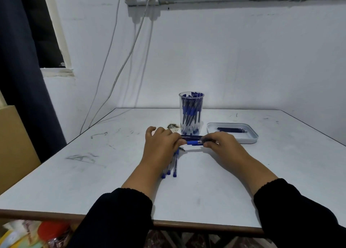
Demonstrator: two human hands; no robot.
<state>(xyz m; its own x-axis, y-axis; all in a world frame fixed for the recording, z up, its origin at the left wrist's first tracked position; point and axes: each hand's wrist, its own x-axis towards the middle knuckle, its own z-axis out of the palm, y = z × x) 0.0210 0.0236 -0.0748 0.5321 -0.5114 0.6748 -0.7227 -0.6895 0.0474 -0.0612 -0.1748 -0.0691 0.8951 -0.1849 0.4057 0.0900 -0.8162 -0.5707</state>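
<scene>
Black sleeves (119, 216) are framing a white table (206, 182), where the left hand (161, 146) and right hand (222, 146) are pinching a blue pen (194, 142) by its ends, level, just before a cup of pens (191, 114). Light, stiff and probably slick, it is best gripped at cap and barrel.

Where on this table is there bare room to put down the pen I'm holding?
The widest bare patch is the near table, right of the loose pens and nearer you than the right hand. Left of the left hand is bare too. Crowded: behind the held pen, where the pen cup and tray stand.
</scene>
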